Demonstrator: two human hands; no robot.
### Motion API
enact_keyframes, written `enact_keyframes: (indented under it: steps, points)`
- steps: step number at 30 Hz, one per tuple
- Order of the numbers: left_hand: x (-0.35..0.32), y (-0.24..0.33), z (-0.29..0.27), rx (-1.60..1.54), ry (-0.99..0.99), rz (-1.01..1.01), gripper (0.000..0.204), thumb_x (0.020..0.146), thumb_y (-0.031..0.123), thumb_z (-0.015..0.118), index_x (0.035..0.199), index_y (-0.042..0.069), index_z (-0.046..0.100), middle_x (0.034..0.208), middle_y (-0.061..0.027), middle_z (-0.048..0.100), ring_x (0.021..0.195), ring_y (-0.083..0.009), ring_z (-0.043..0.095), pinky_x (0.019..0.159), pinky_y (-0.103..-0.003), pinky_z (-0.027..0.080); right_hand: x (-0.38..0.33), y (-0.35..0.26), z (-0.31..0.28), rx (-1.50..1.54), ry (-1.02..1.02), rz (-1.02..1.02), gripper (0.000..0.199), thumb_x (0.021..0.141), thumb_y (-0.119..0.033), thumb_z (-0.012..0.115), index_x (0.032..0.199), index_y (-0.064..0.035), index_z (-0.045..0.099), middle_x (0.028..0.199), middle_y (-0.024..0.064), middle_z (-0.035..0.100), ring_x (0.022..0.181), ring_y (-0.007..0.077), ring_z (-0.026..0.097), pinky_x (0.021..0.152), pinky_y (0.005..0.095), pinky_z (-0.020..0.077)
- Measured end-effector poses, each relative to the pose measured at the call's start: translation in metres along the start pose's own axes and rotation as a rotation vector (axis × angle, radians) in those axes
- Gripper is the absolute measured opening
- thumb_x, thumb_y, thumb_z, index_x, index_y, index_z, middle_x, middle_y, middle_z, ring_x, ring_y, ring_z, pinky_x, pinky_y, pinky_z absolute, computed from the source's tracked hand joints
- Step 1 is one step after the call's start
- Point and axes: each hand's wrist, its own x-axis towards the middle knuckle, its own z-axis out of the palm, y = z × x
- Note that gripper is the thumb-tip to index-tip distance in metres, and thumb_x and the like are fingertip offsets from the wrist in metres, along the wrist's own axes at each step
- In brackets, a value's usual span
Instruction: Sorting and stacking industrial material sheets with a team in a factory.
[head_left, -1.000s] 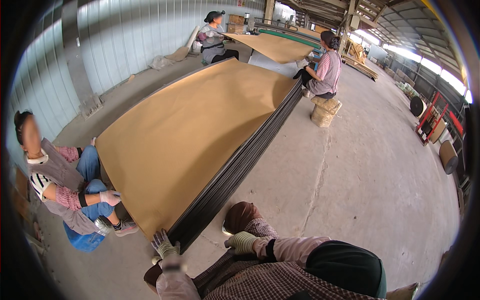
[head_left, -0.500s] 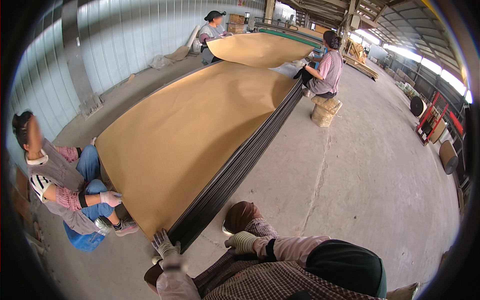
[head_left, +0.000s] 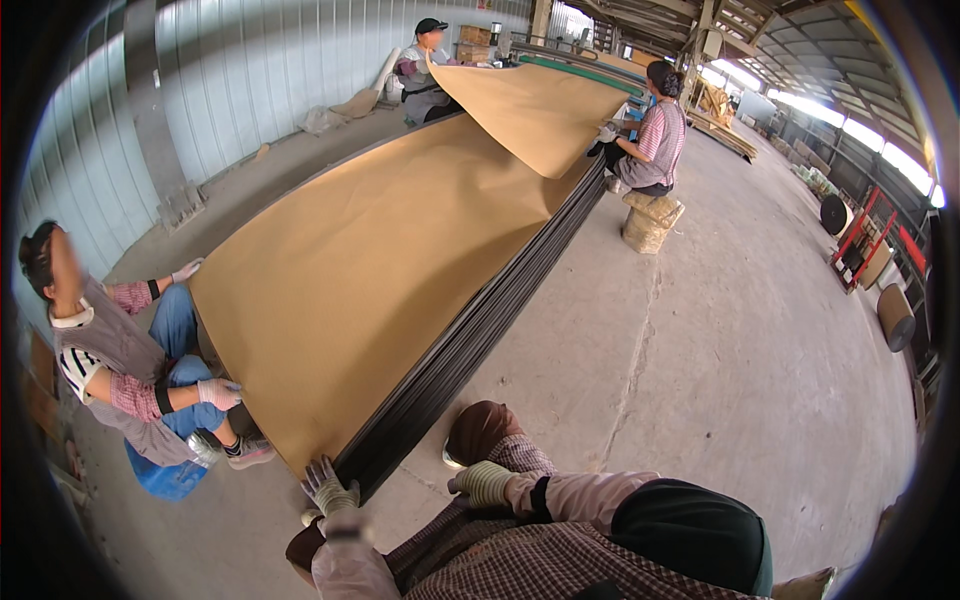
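Observation:
A large brown paper sheet (head_left: 340, 290) lies across a long stack of dark-edged sheets (head_left: 440, 385), its near corner under my left hand (head_left: 330, 488). That hand wears a pale striped glove, and its fingers are spread on the corner beside the stack's end. My right hand (head_left: 484, 484), in a similar glove, rests over my lap near my bent knee, apart from the stack. Its fingers are mostly turned down and hidden. Farther off, a second brown sheet (head_left: 540, 105) is raised in a curve between two co-workers, one corner hanging over the stack's right edge.
A co-worker (head_left: 120, 360) sits on a blue stool (head_left: 165, 470) at the left, gloved hands at the sheet's edge. Another (head_left: 655, 140) sits on a wrapped block (head_left: 650, 222) at the far right side. A third (head_left: 425, 70) is opposite. A red hand truck (head_left: 865, 240) stands right.
The far raised sheet has come nearer, its front edge now slanting to a low corner on the right. The left co-worker's far hand has lifted slightly. My hands stay put.

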Motion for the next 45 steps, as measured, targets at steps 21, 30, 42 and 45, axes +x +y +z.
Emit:
enact_keyframes:
  steps: [21, 30, 42, 45]
  points:
    - [0.001, -0.007, 0.007, 0.049, -0.028, 0.007, 0.104, 0.074, 0.057, 0.069, 0.156, 0.018, 0.018, 0.162, -0.0154, 0.017, 0.151, -0.0353, 0.008, 0.119, -0.060, 0.003, 0.004, 0.007, 0.009, -0.047, 0.043, -0.086, 0.037, 0.087, -0.037, 0.058, 0.111, -0.0089, 0.066, 0.099, 0.0185, 0.069, 0.094, 0.0371, 0.065, 0.083, 0.0448, 0.0515]
    - [0.000, -0.007, 0.008, 0.044, -0.012, -0.002, 0.102, 0.076, 0.056, 0.069, 0.156, 0.019, 0.019, 0.161, -0.0175, 0.017, 0.150, -0.0358, 0.011, 0.119, -0.058, 0.005, 0.002, 0.001, 0.002, -0.066, 0.021, -0.068, 0.038, 0.088, -0.037, 0.058, 0.112, -0.0077, 0.066, 0.100, 0.0174, 0.070, 0.096, 0.0367, 0.066, 0.084, 0.0434, 0.0525]
    - [0.000, -0.006, 0.005, 0.031, -0.003, 0.014, 0.101, 0.075, 0.054, 0.070, 0.156, 0.020, 0.019, 0.161, -0.0176, 0.018, 0.150, -0.0362, 0.012, 0.119, -0.058, 0.006, 0.001, 0.004, 0.002, -0.052, 0.066, -0.085, 0.037, 0.089, -0.035, 0.060, 0.111, -0.0072, 0.068, 0.098, 0.0174, 0.070, 0.095, 0.0365, 0.066, 0.085, 0.0419, 0.0526]
    - [0.003, -0.001, 0.010, -0.002, 0.104, 0.044, 0.087, 0.079, 0.051, 0.069, 0.151, 0.020, 0.033, 0.157, -0.0162, 0.029, 0.148, -0.0357, 0.021, 0.118, -0.060, 0.010, 0.000, 0.009, 0.003, -0.049, 0.073, -0.082, 0.036, 0.089, -0.035, 0.060, 0.111, -0.0073, 0.068, 0.098, 0.0173, 0.070, 0.095, 0.0363, 0.066, 0.086, 0.0419, 0.0526]
